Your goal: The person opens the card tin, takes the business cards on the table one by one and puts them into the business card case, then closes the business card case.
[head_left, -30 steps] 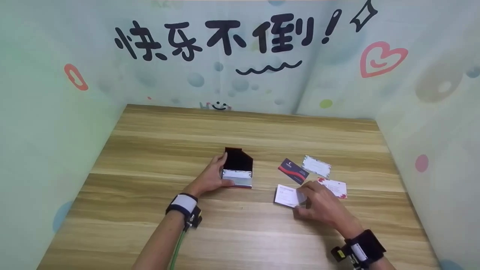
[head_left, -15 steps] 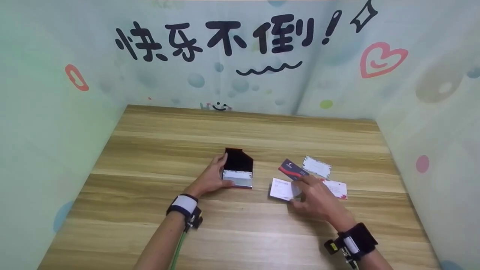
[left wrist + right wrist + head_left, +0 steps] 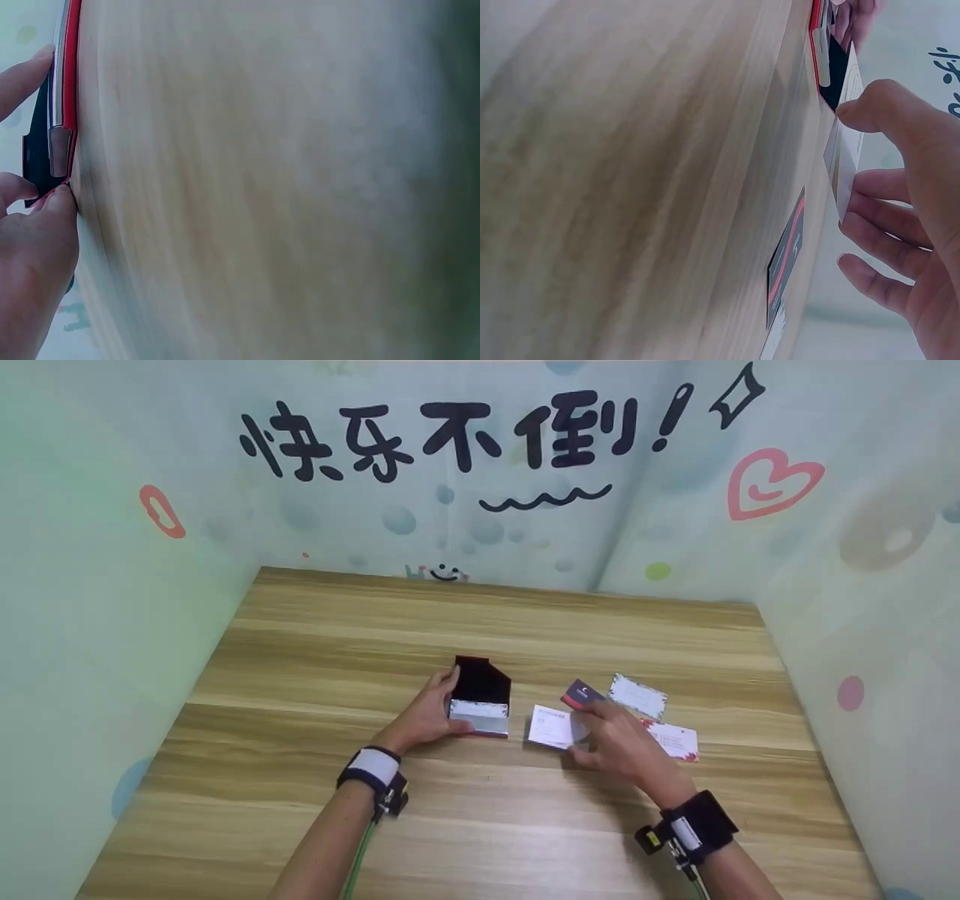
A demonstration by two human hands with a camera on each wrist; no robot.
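In the head view, my left hand (image 3: 427,716) grips a flip-top business card case (image 3: 481,682) by its left side, thumb along the front edge. The case's lid is up, showing a black lining, and a card with a leafy border sits in its pocket. Its red outer shell (image 3: 73,71) shows in the left wrist view. My right hand (image 3: 626,746) pinches a white business card (image 3: 551,726) at its right end, raised over the table to the right of the case. The right wrist view shows thumb and fingers on opposite faces of this card (image 3: 846,154).
Behind the right hand lie a dark card with a red stripe (image 3: 580,692), a white card with a leafy border (image 3: 637,697) and a white card with red leaves (image 3: 677,741). Printed cloth walls (image 3: 442,525) enclose the wooden table (image 3: 360,630) on three sides.
My right hand has carried the white card left and away from me, closer to the case, and now covers part of the dark card. The left hand keeps its hold on the case.
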